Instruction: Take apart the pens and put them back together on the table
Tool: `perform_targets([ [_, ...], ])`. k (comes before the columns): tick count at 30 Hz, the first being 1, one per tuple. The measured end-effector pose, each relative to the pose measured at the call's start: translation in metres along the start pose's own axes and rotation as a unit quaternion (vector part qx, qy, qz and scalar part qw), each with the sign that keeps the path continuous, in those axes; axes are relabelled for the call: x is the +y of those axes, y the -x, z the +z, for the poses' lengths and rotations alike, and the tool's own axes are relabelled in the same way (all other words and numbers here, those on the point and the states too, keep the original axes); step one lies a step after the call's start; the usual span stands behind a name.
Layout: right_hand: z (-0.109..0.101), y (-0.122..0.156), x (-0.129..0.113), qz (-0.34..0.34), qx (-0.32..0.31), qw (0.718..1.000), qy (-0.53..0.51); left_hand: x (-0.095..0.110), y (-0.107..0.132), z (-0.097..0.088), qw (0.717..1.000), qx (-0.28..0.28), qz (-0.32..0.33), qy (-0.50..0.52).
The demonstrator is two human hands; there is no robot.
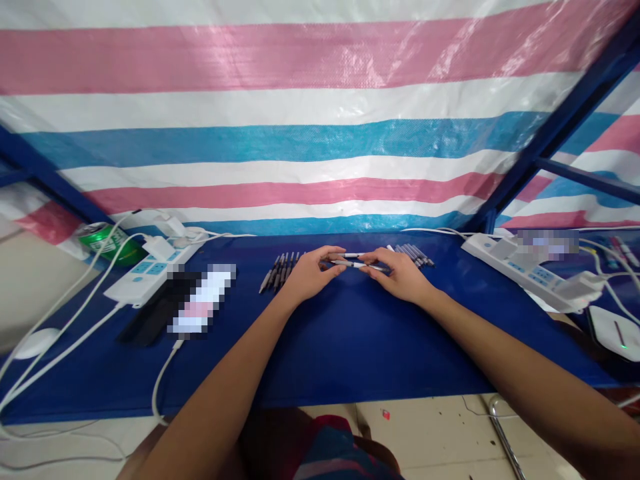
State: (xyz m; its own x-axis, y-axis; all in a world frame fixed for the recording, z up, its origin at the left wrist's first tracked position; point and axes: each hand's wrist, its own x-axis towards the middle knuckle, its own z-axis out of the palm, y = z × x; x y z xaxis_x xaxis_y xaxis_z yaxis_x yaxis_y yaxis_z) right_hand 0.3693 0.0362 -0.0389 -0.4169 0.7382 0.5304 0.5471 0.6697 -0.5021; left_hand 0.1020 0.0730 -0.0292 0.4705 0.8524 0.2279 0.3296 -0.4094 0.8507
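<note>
Over the middle of the blue table, both my hands are closed at the fingertips around two slender pens lying crosswise between them. The farther pen (351, 255) and the nearer pen (356, 265) look whitish and grey. My left hand (316, 272) pinches their left ends with thumb and fingers; my right hand (397, 275) pinches their right ends. Fingers hide the tips of both. Beside my left hand lies a row of dark, pointed pens (280, 272). Just beyond my right hand is a row of pale, slim pen-like pieces (414, 253), partly covered by that hand.
On the left are a power strip (131, 283), a green can (107, 241), a dark flat item (155, 313) and a lit phone (204, 300) on a cable. Another power strip (530, 273) and a white device (616, 332) are right. A striped sheet (320, 143) hangs behind.
</note>
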Motion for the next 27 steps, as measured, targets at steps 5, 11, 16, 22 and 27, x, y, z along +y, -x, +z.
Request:
perform_targets([
  [5, 0.000, 0.000, -0.001, 0.010, 0.006, 1.000, -0.006, -0.001, 0.000, 0.001, 0.999, -0.014, -0.019, 0.032],
  [11, 0.001, 0.000, 0.000, -0.001, 0.002, 1.000, -0.004, -0.007, 0.000, 0.004, 0.999, -0.017, 0.002, 0.030],
  [16, 0.001, 0.000, -0.001, -0.009, 0.003, 1.000, -0.002, -0.010, -0.001, 0.005, 0.998, -0.026, -0.012, 0.053],
  [22, 0.000, 0.000, -0.004, -0.014, 0.003, 1.000, 0.004, -0.011, -0.001, 0.004, 0.997, -0.034, 0.003, 0.063],
  [27, 0.000, 0.000, -0.004, -0.013, 0.001, 1.000, 0.002, -0.012, -0.001, 0.005, 0.996, -0.039, -0.023, 0.071],
])
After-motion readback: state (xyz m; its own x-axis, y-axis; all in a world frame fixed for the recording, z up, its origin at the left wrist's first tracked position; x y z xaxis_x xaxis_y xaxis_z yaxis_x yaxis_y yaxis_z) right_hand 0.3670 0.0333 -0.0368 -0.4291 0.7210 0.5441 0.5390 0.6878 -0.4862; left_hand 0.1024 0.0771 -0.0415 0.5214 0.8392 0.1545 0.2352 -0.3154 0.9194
